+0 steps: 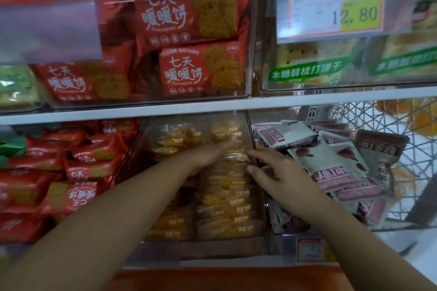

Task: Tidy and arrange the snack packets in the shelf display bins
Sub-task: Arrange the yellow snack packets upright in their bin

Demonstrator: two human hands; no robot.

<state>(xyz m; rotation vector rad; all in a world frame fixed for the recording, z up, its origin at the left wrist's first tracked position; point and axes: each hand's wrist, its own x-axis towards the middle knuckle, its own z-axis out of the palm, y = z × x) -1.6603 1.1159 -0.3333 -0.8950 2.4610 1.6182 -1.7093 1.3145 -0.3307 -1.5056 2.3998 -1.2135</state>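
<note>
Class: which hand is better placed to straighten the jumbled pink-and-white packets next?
Probably the right hand: it is at the divider right beside the pink-and-white packets, while the left hand reaches across the yellow packets, farther away.

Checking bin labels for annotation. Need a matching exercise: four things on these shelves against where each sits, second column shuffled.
A yellow packets
B pink-and-white packets
C red packets
D price tag

1 front of upper right bin
2 lower middle bin
3 left side, upper and lower levels
4 lower right bin

Pairs: A-2, B-4, C-3, D-1.
</note>
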